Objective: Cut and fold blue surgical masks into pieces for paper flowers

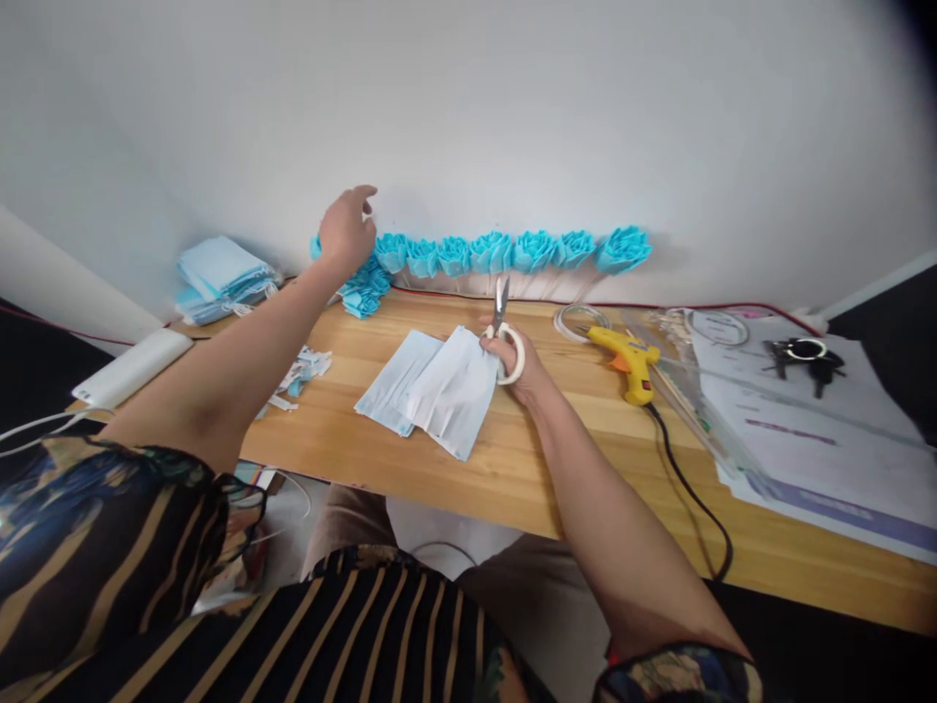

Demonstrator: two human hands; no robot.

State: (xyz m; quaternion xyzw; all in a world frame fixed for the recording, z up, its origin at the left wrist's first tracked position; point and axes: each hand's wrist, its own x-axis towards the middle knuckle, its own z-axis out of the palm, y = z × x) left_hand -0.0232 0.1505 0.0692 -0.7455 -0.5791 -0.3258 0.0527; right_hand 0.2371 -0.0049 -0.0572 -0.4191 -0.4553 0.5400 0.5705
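My left hand (347,231) is raised near the wall, in front of the left end of a row of blue paper-like flowers (490,252). Its fingers are loosely bent and apart, with nothing visible in them. More blue folded pieces (364,289) lie just below that hand. In my right hand (523,366) is a pair of scissors (501,303) with white handles, the blades pointing toward the wall. A pale face mask (458,391) has its upper corner at my right fingers; whether they pinch it is unclear. It overlaps a second light blue mask (402,376) on the table.
A stack of masks (224,268) sits at the back left, near a white box-shaped device (133,366). White scraps (311,366) lie under my left forearm. To the right are a yellow glue gun (626,361) with a black cord, papers (805,420) and keys (805,356).
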